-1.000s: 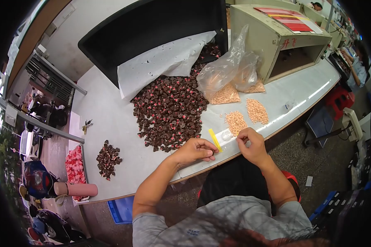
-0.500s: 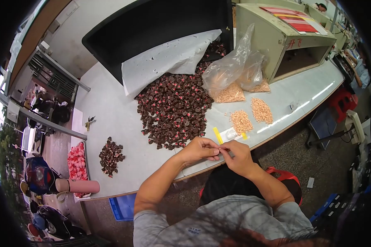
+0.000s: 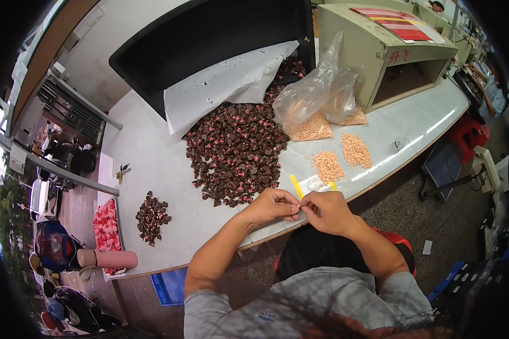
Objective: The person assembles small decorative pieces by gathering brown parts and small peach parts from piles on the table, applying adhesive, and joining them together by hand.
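My left hand (image 3: 270,207) and my right hand (image 3: 329,212) meet at the table's front edge, fingertips pinched together. Whatever is between them is too small to make out. Just beyond the fingers lies a white piece with yellow strips (image 3: 297,185), partly covered by my right hand. Behind it are a heap of small peach-coloured pieces (image 3: 328,166) and a second peach heap (image 3: 356,151). To the left of these spreads a large pile of dark brown pieces with pink marks (image 3: 237,155).
A black bin (image 3: 209,42) with a white sheet (image 3: 226,82) tips toward the dark pile. Clear bags (image 3: 308,104) stand by a pale green box (image 3: 384,48). At left are a smaller dark pile (image 3: 151,219), pink pieces (image 3: 106,226) and a pink bottle (image 3: 114,259).
The view has shifted slightly. My hands stay pinched together in nearly the same place, with the right hand's knuckles turned a little. The piles look unchanged.
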`<state>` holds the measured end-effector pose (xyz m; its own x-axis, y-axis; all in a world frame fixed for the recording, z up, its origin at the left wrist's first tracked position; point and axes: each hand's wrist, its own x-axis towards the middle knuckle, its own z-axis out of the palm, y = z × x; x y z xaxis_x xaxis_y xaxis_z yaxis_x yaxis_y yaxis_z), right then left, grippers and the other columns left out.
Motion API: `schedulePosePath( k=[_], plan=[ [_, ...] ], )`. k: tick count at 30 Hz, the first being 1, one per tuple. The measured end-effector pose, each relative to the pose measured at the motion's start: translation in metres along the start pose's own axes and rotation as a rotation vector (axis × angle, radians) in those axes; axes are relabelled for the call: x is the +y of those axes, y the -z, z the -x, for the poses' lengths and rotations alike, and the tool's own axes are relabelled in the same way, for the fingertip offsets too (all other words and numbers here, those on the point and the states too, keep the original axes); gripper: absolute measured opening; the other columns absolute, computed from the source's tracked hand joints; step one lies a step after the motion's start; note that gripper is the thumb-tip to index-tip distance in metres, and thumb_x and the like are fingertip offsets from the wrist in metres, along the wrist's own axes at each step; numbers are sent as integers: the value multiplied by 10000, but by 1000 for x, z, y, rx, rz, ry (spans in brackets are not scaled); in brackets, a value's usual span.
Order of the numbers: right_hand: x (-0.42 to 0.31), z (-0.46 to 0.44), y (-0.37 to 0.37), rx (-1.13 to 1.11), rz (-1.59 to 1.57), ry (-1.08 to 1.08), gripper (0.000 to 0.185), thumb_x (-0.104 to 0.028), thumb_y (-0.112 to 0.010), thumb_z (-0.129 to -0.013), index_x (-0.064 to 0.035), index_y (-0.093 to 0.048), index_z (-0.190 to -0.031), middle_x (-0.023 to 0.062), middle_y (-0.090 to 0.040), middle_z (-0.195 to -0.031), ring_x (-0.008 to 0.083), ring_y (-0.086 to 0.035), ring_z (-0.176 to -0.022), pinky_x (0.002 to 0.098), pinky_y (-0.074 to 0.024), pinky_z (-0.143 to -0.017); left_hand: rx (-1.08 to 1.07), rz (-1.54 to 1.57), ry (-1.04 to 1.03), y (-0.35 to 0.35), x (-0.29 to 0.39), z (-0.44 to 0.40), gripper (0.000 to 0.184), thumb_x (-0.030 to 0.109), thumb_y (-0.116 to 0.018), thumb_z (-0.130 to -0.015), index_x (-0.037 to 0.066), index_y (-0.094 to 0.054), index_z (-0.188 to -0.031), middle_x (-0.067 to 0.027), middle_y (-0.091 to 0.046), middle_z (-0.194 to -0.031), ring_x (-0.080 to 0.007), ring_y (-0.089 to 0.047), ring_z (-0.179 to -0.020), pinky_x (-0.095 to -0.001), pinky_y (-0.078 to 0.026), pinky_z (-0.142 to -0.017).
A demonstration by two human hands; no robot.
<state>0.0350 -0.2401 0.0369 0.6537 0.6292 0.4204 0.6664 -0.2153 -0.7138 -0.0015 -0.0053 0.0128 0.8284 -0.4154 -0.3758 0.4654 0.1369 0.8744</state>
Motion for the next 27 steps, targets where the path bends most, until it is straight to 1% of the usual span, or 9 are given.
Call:
schedulePosePath(
  k=[1, 4, 10, 13, 16, 20, 23, 24, 27],
  plan=[
    [2, -1, -1, -20, 35, 52, 116, -45, -732, -820, -53, -657, -908, 76, -691, -696, 252, -712, -626, 357, -543, -557, -3, -8, 6, 0, 0, 1, 174, 92, -749, -947, -39, -709, -1054, -121, -748, -989, -171, -738, -870, -278, -601, -767],
    [3, -4, -1, -52, 64, 79, 127, -60, -736, -793, -70, -651, -886, 73, -682, -679, 274, -696, -609, 387, -528, -542, -21, -19, 8, 1, -2, 1, 163, 81, -744, -946, -39, -709, -1051, -116, -748, -966, -170, -740, -870, -275, -600, -767],
    [12, -6, -2, -71, 87, 181, 129, -66, -742, -786, -75, -644, -869, 82, -664, -647, 296, -680, -587, 400, -522, -533, -31, -65, 34, 1, 3, 1, 155, 74, -745, -942, -37, -709, -1045, -113, -747, -957, -173, -743, -882, -274, -600, -762],
    [14, -8, 0, -60, 113, 206, 125, -64, -741, -782, -85, -642, -854, 88, -651, -628, 306, -669, -571, 411, -519, -528, -24, -63, 28, 0, 4, 1, 178, 71, -747, -939, -44, -712, -1070, -111, -749, -969, -174, -742, -890, -275, -599, -763],
    [14, -16, 14, -55, 128, 207, 123, -71, -741, -779, -93, -642, -847, 90, -640, -614, 312, -664, -564, 419, -517, -525, -3, -39, 1, 1, 1, -1, 238, 72, -752, -936, -50, -718, -1137, -136, -758, -1017, -169, -740, -890, -269, -596, -745],
    [17, -28, 41, -119, 268, 213, 118, -82, -736, -771, -90, -634, -829, 92, -637, -616, 317, -666, -572, 425, -523, -535, 9, -35, -18, 0, 0, -2, 278, 51, -739, -938, -55, -705, -1192, -138, -748, -1089, -178, -731, -940, -276, -591, -769],
    [15, -41, 53, -155, 420, 261, 104, -86, -725, -779, -83, -628, -816, 92, -634, -617, 325, -669, -580, 430, -530, -547, 21, -35, -23, 2, -3, -3, 283, 29, -717, -946, -60, -692, -1214, -138, -741, -1131, -188, -731, -953, -276, -590, -792],
    [15, -46, 55, -173, 453, 283, 107, -93, -711, -782, -69, -606, -786, 95, -630, -611, 328, -664, -571, 429, -533, -551, 24, -34, -25, 2, -2, -3, 282, 28, -712, -949, -61, -688, -1217, -140, -739, -1137, -191, -730, -955, -277, -592, -798],
    [27, -50, 54, -228, 595, 313, 111, -69, -727, -747, -79, -621, -778, 87, -643, -633, 309, -648, -559, 422, -517, -540, 30, 22, -35, 0, 0, -2, 280, 32, -705, -958, -57, -681, -1223, -154, -733, -1153, -192, -729, -958, -286, -596, -803]
  ],
)
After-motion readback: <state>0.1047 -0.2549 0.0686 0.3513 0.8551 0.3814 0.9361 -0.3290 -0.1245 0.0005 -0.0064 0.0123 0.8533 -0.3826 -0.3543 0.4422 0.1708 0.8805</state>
